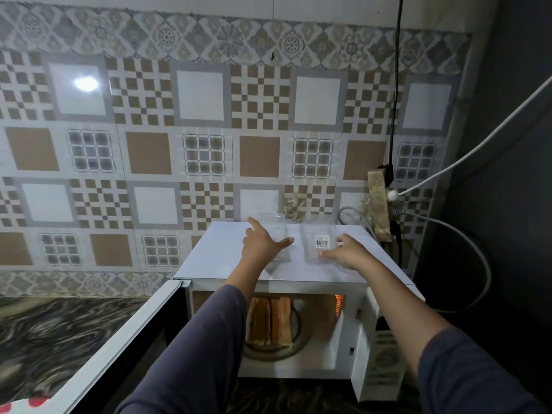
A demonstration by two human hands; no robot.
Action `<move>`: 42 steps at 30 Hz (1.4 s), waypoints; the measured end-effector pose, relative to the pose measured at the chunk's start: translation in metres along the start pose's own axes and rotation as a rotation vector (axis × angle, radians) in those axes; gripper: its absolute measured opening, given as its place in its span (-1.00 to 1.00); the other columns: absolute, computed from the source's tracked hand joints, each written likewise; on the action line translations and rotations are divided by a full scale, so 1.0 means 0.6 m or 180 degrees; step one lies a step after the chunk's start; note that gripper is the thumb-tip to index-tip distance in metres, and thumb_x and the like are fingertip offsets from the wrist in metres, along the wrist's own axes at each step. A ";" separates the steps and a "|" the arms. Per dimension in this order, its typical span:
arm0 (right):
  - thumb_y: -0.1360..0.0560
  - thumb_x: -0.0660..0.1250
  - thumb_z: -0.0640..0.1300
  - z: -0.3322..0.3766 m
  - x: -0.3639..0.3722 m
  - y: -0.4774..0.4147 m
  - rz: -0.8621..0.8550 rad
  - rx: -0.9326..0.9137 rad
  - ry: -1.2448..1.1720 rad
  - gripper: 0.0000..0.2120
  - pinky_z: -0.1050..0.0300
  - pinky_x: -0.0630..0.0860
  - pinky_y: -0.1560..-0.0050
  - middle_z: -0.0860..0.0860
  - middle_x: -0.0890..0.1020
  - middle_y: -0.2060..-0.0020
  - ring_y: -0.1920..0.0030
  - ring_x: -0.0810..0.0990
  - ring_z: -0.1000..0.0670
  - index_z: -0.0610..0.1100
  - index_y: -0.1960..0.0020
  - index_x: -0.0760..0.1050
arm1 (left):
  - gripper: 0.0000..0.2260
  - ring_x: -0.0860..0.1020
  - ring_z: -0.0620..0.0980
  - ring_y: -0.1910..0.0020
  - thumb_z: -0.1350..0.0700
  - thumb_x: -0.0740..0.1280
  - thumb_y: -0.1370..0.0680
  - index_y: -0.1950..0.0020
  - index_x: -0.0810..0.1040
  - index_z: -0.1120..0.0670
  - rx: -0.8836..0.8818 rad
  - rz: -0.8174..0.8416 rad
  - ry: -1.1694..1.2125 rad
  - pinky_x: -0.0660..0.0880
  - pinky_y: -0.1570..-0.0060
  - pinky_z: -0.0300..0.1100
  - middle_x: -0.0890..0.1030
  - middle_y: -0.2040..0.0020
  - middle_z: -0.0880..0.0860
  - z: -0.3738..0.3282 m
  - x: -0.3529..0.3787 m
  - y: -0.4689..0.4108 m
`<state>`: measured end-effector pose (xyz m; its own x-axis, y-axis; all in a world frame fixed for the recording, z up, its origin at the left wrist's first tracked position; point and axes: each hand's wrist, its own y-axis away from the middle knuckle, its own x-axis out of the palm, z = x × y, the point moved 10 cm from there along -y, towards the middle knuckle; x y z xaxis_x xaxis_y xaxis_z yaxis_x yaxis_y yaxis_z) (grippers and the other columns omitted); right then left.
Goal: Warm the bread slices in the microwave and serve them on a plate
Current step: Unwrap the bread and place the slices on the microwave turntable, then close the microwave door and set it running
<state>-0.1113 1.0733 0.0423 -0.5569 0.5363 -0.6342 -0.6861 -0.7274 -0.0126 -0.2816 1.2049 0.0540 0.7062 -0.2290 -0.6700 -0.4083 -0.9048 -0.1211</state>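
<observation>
Several toasted-looking bread slices (270, 321) stand side by side on the glass turntable (297, 336) inside the white microwave (227, 252), whose door (119, 339) hangs wide open to the left. An empty clear plastic clamshell box (318, 237) with a barcode label lies opened flat on the microwave's top. My left hand (263, 243) rests on the box's left half with fingers spread. My right hand (346, 252) pinches the near right edge of the labelled half.
A tiled wall stands close behind the microwave. Cables and a wall socket (380, 201) hang at the right, a grey cable (466, 243) looping beside the oven. The dark marbled counter (59, 330) stretches left. A white item with red spots (21, 403) shows at the bottom left corner.
</observation>
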 end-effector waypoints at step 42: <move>-0.53 0.26 -0.13 0.337 0.410 0.737 0.0586 -0.2454 -0.0338 -0.75 0.20 0.30 -0.22 -0.10 0.55 -0.15 -0.22 0.46 -0.04 -0.20 -0.15 0.53 | -0.81 0.49 0.03 0.11 0.11 0.15 -0.58 0.08 0.55 0.10 -0.0708 -0.1154 0.1679 0.41 0.09 -0.08 0.56 0.09 0.07 0.462 -0.386 0.655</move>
<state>-0.6463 0.9703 0.0368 -0.6981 0.3885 -0.6015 -0.0836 -0.8785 -0.4703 -0.7657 1.0021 -0.0414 0.9868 0.0094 -0.1615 -0.0035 -0.9968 -0.0793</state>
